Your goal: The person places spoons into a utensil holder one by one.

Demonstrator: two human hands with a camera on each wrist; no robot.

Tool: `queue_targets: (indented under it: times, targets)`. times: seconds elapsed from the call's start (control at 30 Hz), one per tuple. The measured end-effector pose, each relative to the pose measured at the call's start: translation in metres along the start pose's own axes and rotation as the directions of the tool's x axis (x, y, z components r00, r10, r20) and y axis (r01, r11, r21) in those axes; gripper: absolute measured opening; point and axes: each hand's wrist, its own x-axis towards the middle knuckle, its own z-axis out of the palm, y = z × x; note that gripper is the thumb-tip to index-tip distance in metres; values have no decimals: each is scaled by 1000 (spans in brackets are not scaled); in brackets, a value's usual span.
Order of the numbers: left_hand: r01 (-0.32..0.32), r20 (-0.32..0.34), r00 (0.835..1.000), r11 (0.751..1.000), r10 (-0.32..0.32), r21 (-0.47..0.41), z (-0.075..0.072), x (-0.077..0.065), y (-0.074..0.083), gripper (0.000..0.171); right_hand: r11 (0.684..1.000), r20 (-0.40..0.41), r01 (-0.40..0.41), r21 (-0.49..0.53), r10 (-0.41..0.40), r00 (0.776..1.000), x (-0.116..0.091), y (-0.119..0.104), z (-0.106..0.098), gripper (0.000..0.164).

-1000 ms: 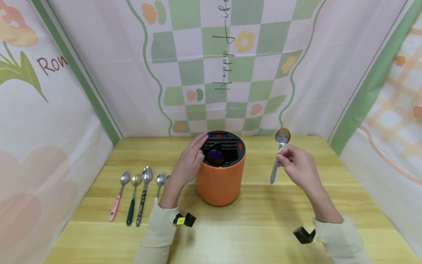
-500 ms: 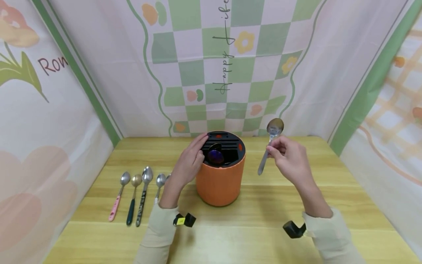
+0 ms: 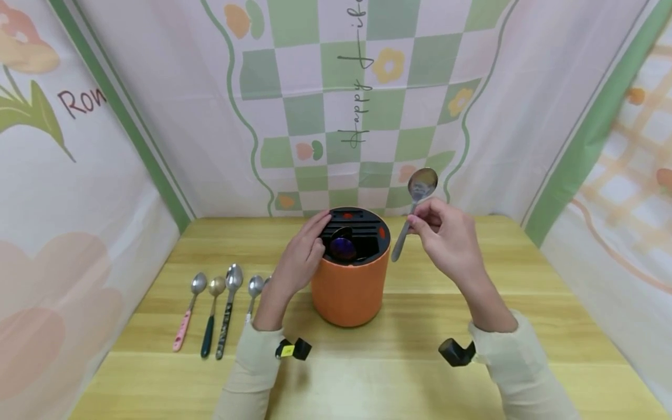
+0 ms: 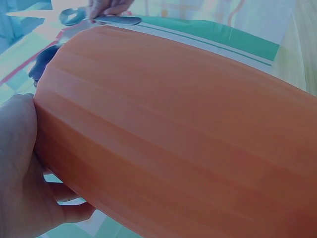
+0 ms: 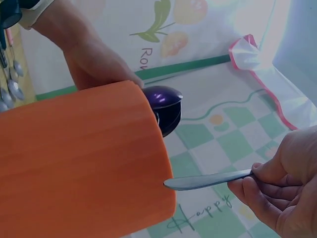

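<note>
A pale wooden worktop (image 3: 367, 379) with streaky yellowish grain carries everything. An orange ribbed container (image 3: 347, 294) stands upright on it, roughly midway between the left and right edges. Toward the left edge several spoons lie side by side, bowls toward the far edge: first a pink-handled spoon (image 3: 185, 325), next a dark green-handled spoon (image 3: 209, 329), then a longer spoon with a black patterned handle (image 3: 227, 315). Further from that edge lies a partly hidden silver-bowled spoon (image 3: 255, 285), beside a sliver of another.

Orng holder (image 3: 349, 294), slvr spoon (image 3: 422, 184), grn/wht chkd backdrop (image 3: 343, 64).
</note>
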Motion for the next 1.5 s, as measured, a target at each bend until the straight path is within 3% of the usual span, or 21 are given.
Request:
queue_targets:
  times: [0.4, 0.63, 0.93, 1.1, 1.5]
  targets:
    - [16, 12, 1000, 1000, -16, -5, -1, 1, -1, 56, 997, -29, 69, 37, -68, 997, 16, -16, 16, 7]
    - [12, 14, 1000, 1000, -12, -4, -1, 2, -1, 56, 992, 11, 122, 1, -122, 992, 18, -5, 29, 5]
    - [12, 17, 1000, 1000, -12, -2, -1, 2, 0, 57, 994, 120, 105, -26, -101, 988, 11, 11, 45, 4]
    - [15, 15, 1000, 1000, -15, -3, -1, 2, -1, 56, 985, 139, 157, -67, -147, 979, 10, 17, 50, 6]
    - [15, 9, 1000, 1000, -15, -7, 0, 1, -2, 56, 980, 158, 178, -93, -162, 974, 5, 23, 55, 5]
